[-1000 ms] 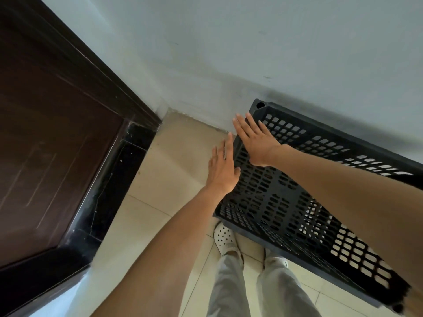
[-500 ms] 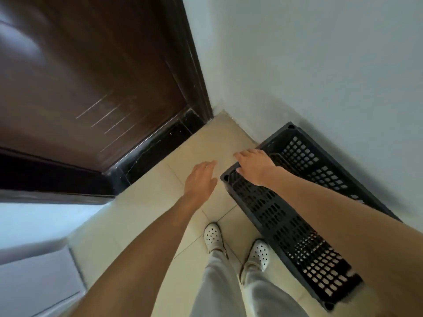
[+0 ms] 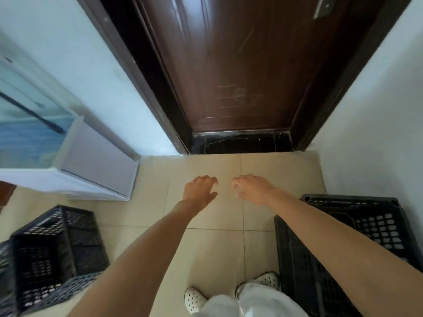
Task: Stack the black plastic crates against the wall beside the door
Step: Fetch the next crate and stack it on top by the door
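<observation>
Two black crates: right crate (image 3: 375, 225) against the wall (image 3: 377, 133) beside the door (image 3: 240, 65), left crate (image 3: 45, 255) on the floor (image 3: 206, 248), perhaps a third behind it. Left hand (image 3: 199, 188) and right hand (image 3: 251, 188) loosely curled, holding nothing.

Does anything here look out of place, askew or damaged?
Yes. The left crate appears to lie on its side, apart from the crate against the right wall. The door has pale scratches on its lower panel.
</observation>
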Motion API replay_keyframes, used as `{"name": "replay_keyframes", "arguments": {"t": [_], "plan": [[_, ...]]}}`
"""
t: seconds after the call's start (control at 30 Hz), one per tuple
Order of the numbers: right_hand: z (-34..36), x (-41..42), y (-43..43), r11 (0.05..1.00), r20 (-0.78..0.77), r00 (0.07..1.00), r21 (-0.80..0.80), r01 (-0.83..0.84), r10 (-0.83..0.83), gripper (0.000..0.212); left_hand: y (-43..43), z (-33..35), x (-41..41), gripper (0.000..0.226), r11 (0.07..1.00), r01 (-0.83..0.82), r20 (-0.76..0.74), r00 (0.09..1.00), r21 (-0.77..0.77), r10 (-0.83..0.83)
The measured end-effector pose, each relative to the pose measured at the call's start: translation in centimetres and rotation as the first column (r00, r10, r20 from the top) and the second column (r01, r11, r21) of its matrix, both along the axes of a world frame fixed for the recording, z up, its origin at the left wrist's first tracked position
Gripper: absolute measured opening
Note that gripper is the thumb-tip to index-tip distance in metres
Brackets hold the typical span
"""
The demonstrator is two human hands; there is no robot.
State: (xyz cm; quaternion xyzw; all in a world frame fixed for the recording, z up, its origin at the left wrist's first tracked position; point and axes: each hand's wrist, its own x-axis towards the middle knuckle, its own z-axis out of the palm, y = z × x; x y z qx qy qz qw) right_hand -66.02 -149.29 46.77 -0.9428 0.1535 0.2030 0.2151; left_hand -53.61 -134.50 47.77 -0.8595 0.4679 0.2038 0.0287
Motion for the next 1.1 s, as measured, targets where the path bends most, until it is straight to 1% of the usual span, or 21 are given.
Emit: {"name": "replay_keyframes", "arguments": {"t": [0.13,0.23,0.33,0.47,0.57,0.63,0.73,0.87,0.97,1.1], "plan": [[1.7,7.9,6.7,0.985,-0.016,0.990,-0.098,-0.140,0.139,0.029,9.4,1.7,5.3,0.036,0.986,-0.163,0.022,0.986,-0.030,0.164],[2.8,14.4,14.4,0.962,-0.012,0.968,-0.111,-0.250,0.250,0.030,18.5,2.5,8.9,0.035,0.950,-0.311,0.009,0.950,-0.017,0.312],[3.1,21.1,23.6,0.923,0.003,0.929,-0.111,-0.369,0.371,0.030,28.2,2.7,12.1,0.034,0.899,-0.436,-0.006,0.900,0.035,0.437],[2.4,28.6,35.8,0.845,-0.007,0.849,-0.089,-0.527,0.528,0.030,40.5,2.7,16.2,0.032,0.810,-0.585,0.000,0.811,0.038,0.586],[1.4,32.4,43.1,0.777,-0.021,0.780,-0.069,-0.625,0.626,0.029,48.3,2.7,18.7,0.030,0.728,-0.685,0.008,0.729,0.021,0.685],[1.1,34.1,47.1,0.725,-0.031,0.726,-0.036,-0.688,0.687,0.025,53.0,2.6,19.9,0.029,0.687,-0.725,0.006,0.688,0.050,0.726],[0.6,36.8,51.5,0.650,-0.071,0.649,-0.007,-0.760,0.757,0.022,58.3,1.7,21.5,0.028,0.616,-0.784,-0.005,0.618,0.077,0.786],[-0.1,42.1,55.4,0.560,-0.110,0.555,0.016,-0.829,0.825,0.019,62.7,0.5,24.5,0.027,0.546,-0.832,-0.020,0.547,0.096,0.837],[-0.5,47.8,58.1,0.515,-0.116,0.511,0.010,-0.857,0.852,0.022,65.2,-0.6,28.2,0.027,0.489,-0.868,-0.013,0.490,0.090,0.872],[-1.1,56.2,61.7,0.458,-0.110,0.456,-0.011,-0.889,0.883,0.026,68.5,-1.9,33.9,0.028,0.381,-0.918,-0.019,0.381,0.108,0.924]]}}
